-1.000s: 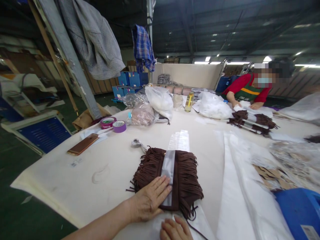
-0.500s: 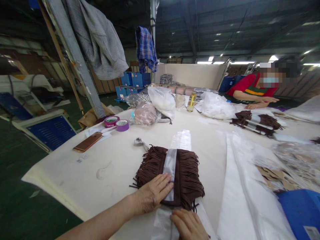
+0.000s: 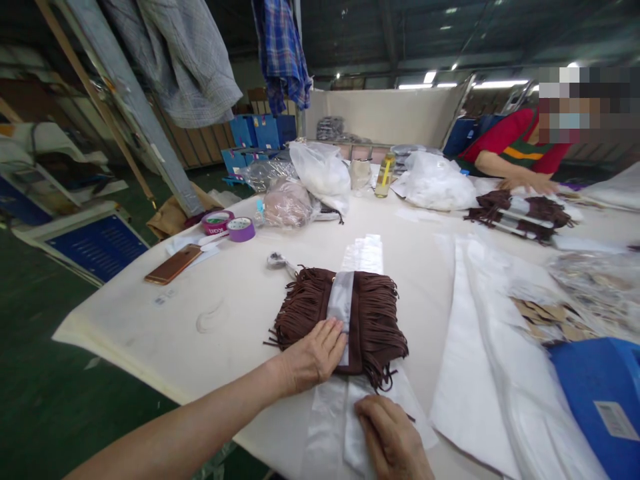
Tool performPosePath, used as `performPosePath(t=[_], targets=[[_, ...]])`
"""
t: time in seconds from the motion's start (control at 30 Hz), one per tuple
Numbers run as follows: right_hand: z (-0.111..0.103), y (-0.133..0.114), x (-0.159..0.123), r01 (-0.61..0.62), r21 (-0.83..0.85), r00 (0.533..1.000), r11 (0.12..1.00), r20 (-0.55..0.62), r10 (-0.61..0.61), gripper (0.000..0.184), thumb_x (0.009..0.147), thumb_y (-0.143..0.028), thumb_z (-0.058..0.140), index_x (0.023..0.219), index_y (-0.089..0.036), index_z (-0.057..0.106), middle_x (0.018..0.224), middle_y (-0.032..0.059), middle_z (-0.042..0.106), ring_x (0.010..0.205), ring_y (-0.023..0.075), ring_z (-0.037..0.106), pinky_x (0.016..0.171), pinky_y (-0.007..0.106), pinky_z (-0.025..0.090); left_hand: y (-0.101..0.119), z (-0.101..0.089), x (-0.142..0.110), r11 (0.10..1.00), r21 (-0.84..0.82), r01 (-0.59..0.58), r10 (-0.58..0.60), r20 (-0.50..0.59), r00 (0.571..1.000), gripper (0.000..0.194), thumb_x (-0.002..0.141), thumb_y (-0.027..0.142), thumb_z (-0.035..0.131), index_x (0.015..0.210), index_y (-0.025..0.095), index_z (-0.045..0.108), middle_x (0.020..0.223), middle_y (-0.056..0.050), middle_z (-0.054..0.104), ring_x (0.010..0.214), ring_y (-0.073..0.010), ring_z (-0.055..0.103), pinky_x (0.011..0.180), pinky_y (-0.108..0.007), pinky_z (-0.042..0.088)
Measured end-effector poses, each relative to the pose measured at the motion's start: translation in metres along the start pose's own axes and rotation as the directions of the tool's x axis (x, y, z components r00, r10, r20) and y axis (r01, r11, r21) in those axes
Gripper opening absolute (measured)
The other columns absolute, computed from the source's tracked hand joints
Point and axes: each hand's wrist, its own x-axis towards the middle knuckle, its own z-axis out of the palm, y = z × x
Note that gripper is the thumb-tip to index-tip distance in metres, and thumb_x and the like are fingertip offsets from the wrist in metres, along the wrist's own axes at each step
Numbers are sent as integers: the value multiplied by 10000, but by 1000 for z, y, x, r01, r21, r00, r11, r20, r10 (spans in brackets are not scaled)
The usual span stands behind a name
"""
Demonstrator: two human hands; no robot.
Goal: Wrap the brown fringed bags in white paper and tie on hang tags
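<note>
A dark brown fringed bag [image 3: 383,317] lies on the table with a grey translucent band [image 3: 341,293] around its middle. My left hand [image 3: 317,357] rests flat on the band and the bag's lower part, fingers stretched out. Closer to me, my right hand [image 3: 393,437] has its fingers curled together at a white plastic strip [image 3: 353,427] that sticks out from under the bag; its fingertips are partly hidden. A folded white strip [image 3: 364,253] shows beyond the bag's far edge. A small wrapped end piece [image 3: 276,260] lies off the bag's far left corner.
Two tape rolls [image 3: 241,229] and a phone [image 3: 173,264] lie at the left. White sheets [image 3: 475,353] and a blue bin [image 3: 597,393] are at the right. Plastic bags [image 3: 323,180] and a bottle [image 3: 385,177] stand at the back. A co-worker [image 3: 520,147] works behind more brown fringed pieces [image 3: 520,213].
My right hand has drawn back from the bag's near edge, toward me, and its fingers have curled in. My left hand stays on the band. The view has tilted down slightly.
</note>
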Motion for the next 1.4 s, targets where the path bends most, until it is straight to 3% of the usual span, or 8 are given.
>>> performPosePath(t=[0.23, 0.47, 0.63, 0.8, 0.97, 1.13, 1.2, 1.4], targets=[[-8, -5, 4, -27, 18, 999, 999, 27, 26, 287, 799, -58, 400, 982, -214, 557, 913, 48, 643, 836, 166, 620, 728, 277, 524, -38, -15, 16, 861, -490, 136, -43, 196, 980, 464, 707, 54, 487, 1170, 40, 465, 1256, -201, 512, 1187, -251, 474, 978, -339, 408], [-15, -1, 1, -22, -7, 989, 1000, -148, 20, 261, 829, -95, 409, 1020, -199, 552, 943, 75, 627, 884, 171, 615, 756, 272, 530, -65, -39, 29, 708, -652, 271, -120, 268, 956, 464, 701, 36, 454, 1143, 164, 512, 1115, -41, 616, 1014, -185, 586, 860, -234, 433], [-24, 14, 13, -225, -215, 950, 950, -268, 164, 231, 838, -273, 471, 1030, -178, 556, 1004, 114, 611, 914, 247, 588, 773, 408, 505, -72, -53, 39, 633, -703, 324, -134, 314, 940, 456, 684, 27, 432, 1098, 162, 570, 959, 0, 658, 862, -152, 611, 777, -183, 424], [-29, 25, 39, -436, -316, 899, 842, -196, 392, 403, 761, -362, 560, 1096, -140, 536, 969, 126, 625, 873, 285, 602, 703, 394, 488, -78, -56, 42, 609, -706, 360, -161, 334, 929, 446, 678, 42, 430, 1079, 151, 592, 873, 17, 662, 775, -131, 596, 730, -173, 421], [-39, 26, 45, -596, -114, 802, 795, -139, 581, 404, 746, -346, 524, 1117, -186, 533, 719, 23, 625, 627, 206, 613, 551, 301, 447, -81, -56, 45, 610, -694, 383, -188, 343, 920, 438, 661, 54, 443, 1062, 136, 600, 835, 19, 660, 748, -132, 588, 702, -172, 421], [-32, -2, 48, -434, 340, 882, 834, -30, 471, 245, 763, -348, 517, 912, -202, 647, 608, -5, 581, 550, 145, 537, 541, 244, 430, -83, -57, 48, 637, -668, 385, -195, 344, 919, 397, 680, 55, 454, 1036, 156, 597, 836, 15, 666, 754, -135, 601, 700, -170, 424], [-18, -21, 53, -451, 489, 878, 747, 90, 471, 182, 734, -333, 555, 779, -200, 670, 613, 3, 601, 554, 140, 525, 522, 233, 415, -78, -54, 47, 677, -637, 368, -193, 329, 924, 393, 699, 59, 463, 1056, 174, 579, 876, 4, 669, 788, -147, 614, 716, -187, 439], [22, -42, 50, -561, 731, 746, 388, 243, 620, 219, 653, -367, 633, 735, -174, 698, 571, -5, 591, 511, 118, 472, 485, 222, 355, -29, -21, 26, 928, -334, 163, -119, 149, 982, 361, 778, 67, 434, 1130, 47, 514, 1184, -185, 565, 1134, -256, 513, 935, -332, 425]])
